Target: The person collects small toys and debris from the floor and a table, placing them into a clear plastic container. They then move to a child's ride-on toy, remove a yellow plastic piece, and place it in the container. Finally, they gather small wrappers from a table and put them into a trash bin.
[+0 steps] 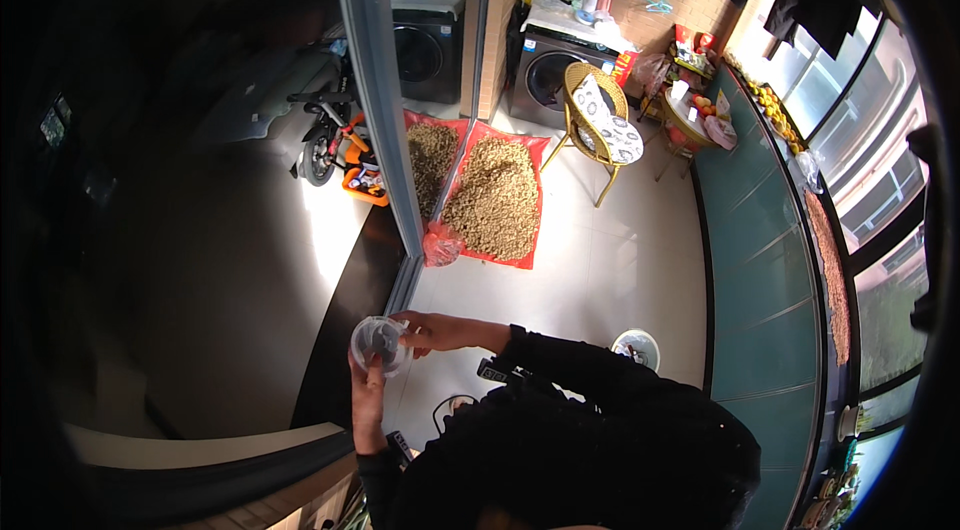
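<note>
A clear round plastic container (377,339) is between my two hands, at the threshold of the sliding door. My left hand (366,395) grips it from below, with the thumb on its near side. From the right, my right hand (435,332) holds its rim, fingers wrapped around the edge. What the container holds, if anything, is too small to tell. Both my forearms are in black sleeves.
A grey door frame (379,80) rises beside my hands. Beyond it, a heap of peanuts (495,200) lies on a red plastic sheet (538,230). Farther off are a wicker chair (577,126) and a washing machine (551,76). A white bin (636,350) stands at right.
</note>
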{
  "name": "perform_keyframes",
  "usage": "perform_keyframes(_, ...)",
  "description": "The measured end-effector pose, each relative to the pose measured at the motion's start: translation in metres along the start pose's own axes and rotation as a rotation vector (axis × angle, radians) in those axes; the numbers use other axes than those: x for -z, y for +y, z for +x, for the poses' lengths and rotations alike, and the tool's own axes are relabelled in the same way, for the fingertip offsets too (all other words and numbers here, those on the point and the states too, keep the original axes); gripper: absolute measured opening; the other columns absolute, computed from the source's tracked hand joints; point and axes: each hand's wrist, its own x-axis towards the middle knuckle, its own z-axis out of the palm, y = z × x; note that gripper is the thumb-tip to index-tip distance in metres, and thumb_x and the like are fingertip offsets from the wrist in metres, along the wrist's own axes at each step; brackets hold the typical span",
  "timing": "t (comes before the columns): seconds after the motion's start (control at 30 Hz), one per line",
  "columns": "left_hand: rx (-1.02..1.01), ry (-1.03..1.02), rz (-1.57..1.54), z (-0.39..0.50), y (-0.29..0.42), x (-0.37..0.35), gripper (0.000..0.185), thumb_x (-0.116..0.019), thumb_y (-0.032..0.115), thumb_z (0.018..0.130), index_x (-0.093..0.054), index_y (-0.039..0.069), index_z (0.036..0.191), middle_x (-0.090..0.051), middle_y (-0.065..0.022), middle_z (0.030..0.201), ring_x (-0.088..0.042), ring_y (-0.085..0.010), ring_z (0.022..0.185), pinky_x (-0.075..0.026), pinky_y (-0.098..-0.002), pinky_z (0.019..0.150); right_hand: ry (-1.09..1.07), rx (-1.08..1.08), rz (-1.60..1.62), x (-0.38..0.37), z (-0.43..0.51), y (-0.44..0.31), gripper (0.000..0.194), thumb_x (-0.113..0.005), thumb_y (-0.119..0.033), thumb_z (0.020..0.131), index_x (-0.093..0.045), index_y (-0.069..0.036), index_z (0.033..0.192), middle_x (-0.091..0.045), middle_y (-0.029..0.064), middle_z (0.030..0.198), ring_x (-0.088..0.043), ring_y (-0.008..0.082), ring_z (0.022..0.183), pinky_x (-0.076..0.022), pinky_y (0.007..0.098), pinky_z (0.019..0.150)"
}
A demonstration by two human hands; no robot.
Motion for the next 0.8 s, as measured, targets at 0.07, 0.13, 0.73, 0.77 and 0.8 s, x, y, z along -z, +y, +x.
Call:
perform_keyframes(0.07,0.033,0.01,-0.085,0.005,0.001,0.012,0.055,-0.051,0.025,0.099,-0.027,0.005,0.145,-0.047,-0.0097,0.133,-0.049,-0.0178,0.116,-0.04,-0.0287,0.098,-0.035,-0.04,-0.021,-0.001,0.02,-0.009,0.066,-0.053,-0.037,0.096,-0.025,-0.004,0.146,-0.06,0.012,0.098,-0.065,0.0182,0.086,-0.0536,0.0304,0.076)
perform_keyframes(0.13,0.08,0.12,-0.092,0.012,0.006,0.024,0.056,-0.05,0.027,0.099,-0.026,0.005,0.145,-0.047,-0.0097,0.133,-0.049,-0.0176,0.116,-0.04,-0.0285,0.097,-0.054,0.012,0.027,-0.003,0.042,-0.017,0.065,-0.052,-0.037,0.097,-0.025,-0.003,0.146,-0.06,0.0116,0.097,-0.064,0.0176,0.086,-0.0533,0.0303,0.076)
perform_keyframes(0.73,-0.129,0.453,0.247,0.22,0.102,0.117,0.059,-0.031,0.044,0.102,-0.035,0.001,0.142,-0.044,-0.0179,0.14,-0.038,-0.0255,0.132,-0.025,-0.0334,0.112,-0.234,0.068,0.078,0.079,0.308,-0.097,0.046,-0.043,-0.013,0.099,-0.031,-0.003,0.142,-0.054,0.014,0.126,-0.061,0.0207,0.104,-0.0512,0.0327,0.089)
perform_keyframes(0.77,-0.2,0.444,0.324,0.23,0.106,0.125,0.058,-0.033,0.043,0.102,-0.035,0.002,0.143,-0.043,-0.0181,0.14,-0.038,-0.0264,0.132,-0.025,-0.0339,0.112,-0.242,0.046,0.086,0.085,0.323,-0.102,0.046,-0.042,-0.012,0.099,-0.03,-0.003,0.143,-0.053,0.0143,0.127,-0.061,0.0211,0.104,-0.0504,0.0334,0.091)
perform_keyframes(0.8,-0.222,0.443,0.397,0.239,0.11,0.132,0.056,-0.034,0.042,0.102,-0.035,0.003,0.143,-0.043,-0.0183,0.14,-0.038,-0.0273,0.132,-0.025,-0.0345,0.112,-0.314,0.067,0.121,0.092,0.337,-0.108,0.049,-0.041,-0.011,0.099,-0.027,-0.004,0.145,-0.05,0.0151,0.132,-0.06,0.022,0.107,-0.0488,0.0342,0.094)
